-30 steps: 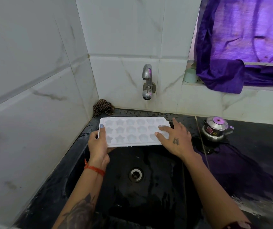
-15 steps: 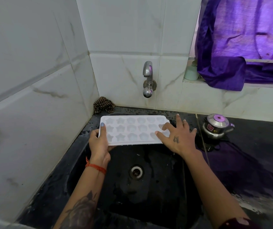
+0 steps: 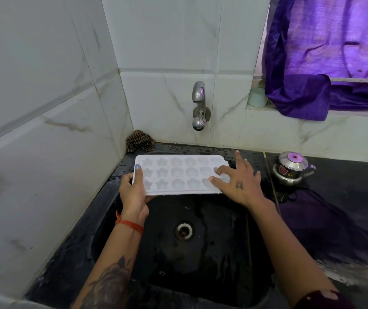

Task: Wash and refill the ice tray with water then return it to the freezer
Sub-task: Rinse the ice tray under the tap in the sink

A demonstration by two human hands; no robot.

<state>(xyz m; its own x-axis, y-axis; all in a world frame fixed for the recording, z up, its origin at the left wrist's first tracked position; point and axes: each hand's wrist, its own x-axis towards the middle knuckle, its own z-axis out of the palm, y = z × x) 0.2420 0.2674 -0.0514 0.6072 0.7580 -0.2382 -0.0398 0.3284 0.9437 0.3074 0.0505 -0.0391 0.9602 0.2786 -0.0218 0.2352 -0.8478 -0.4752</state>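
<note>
Head view: the white ice tray (image 3: 179, 175) is held level over the back edge of the black sink (image 3: 201, 253), its long axis running left to right, almost straight below the wall tap (image 3: 198, 105). The left hand (image 3: 134, 192) grips the tray's left short end, thumb on top of the rim and the other fingers curled underneath. The right hand (image 3: 238, 184) lies at the tray's right end with its fingers (image 3: 220, 169) spread and fairly straight, tips resting on the last cavities, clamped on nothing. No water runs from the tap, and the cavities look empty, though that is hard to be sure of. The tap sits beyond and above the right hand's fingers, which are the nearer ones to it, so that hand seems best placed to open it while the left keeps the tray under the spout. A small steel pot (image 3: 291, 169) stands on the bench (image 3: 346, 186), to the right of those fingers.
</note>
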